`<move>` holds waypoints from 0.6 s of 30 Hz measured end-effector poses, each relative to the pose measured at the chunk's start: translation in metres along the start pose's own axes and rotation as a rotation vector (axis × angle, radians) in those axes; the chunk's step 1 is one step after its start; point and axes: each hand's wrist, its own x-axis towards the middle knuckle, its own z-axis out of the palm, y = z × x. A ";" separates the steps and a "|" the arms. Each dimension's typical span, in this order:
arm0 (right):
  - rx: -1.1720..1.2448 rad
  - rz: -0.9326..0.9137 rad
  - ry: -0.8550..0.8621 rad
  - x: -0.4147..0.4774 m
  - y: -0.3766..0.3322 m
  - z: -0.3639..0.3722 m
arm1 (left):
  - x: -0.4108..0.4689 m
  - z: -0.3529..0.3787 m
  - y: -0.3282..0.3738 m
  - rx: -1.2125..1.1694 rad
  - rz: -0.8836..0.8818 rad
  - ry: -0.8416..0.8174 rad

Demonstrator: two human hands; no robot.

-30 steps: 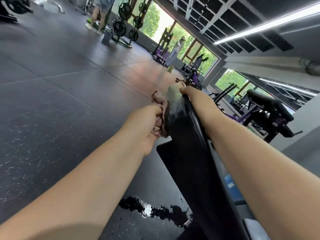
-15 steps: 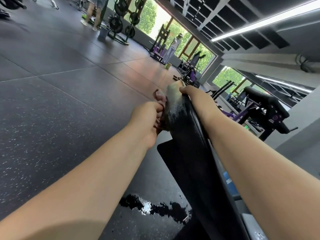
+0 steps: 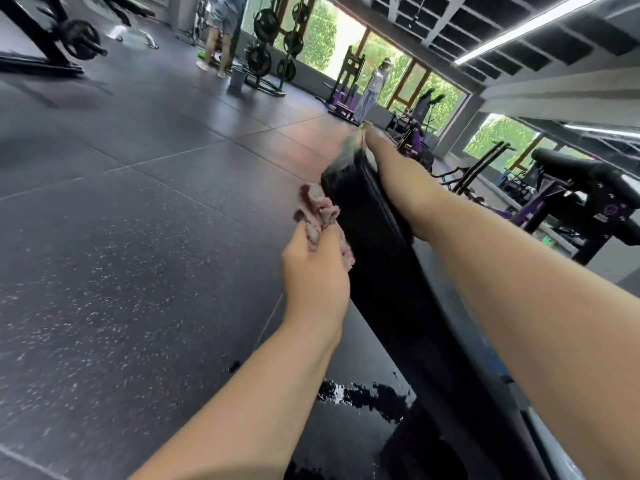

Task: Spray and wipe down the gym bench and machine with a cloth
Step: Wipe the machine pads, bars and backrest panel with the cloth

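Head | left fingers (image 3: 323,242) grip cloth (image 3: 317,211), moved lower on bench pad (image 3: 367,216) | right fingers (image 3: 375,142) straight

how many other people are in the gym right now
2. One person stands beside the plate rack at top centre; a second person stands by the windows farther right. Others may be hidden behind equipment.

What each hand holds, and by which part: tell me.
Left hand grips the bunched pink cloth by its lower end, against the bench pad's side. Right hand lies along the pad's upper edge; a closed grip cannot be told.
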 end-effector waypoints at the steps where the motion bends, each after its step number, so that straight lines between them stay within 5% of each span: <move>1: -0.014 -0.023 0.021 -0.003 0.004 0.000 | -0.001 0.004 -0.004 -0.001 -0.005 0.030; 7: 0.007 -0.030 0.027 -0.013 0.021 0.003 | -0.029 -0.003 -0.034 0.376 0.034 -0.029; 11: 0.028 -0.097 0.007 -0.010 0.030 -0.001 | 0.018 -0.023 0.000 0.310 0.207 0.264; 15: 0.037 -0.102 0.032 -0.003 0.036 0.000 | 0.083 0.016 0.062 0.297 0.138 -0.232; 18: 0.054 -0.126 0.067 0.001 0.036 0.002 | 0.081 0.030 0.058 0.400 0.176 -0.275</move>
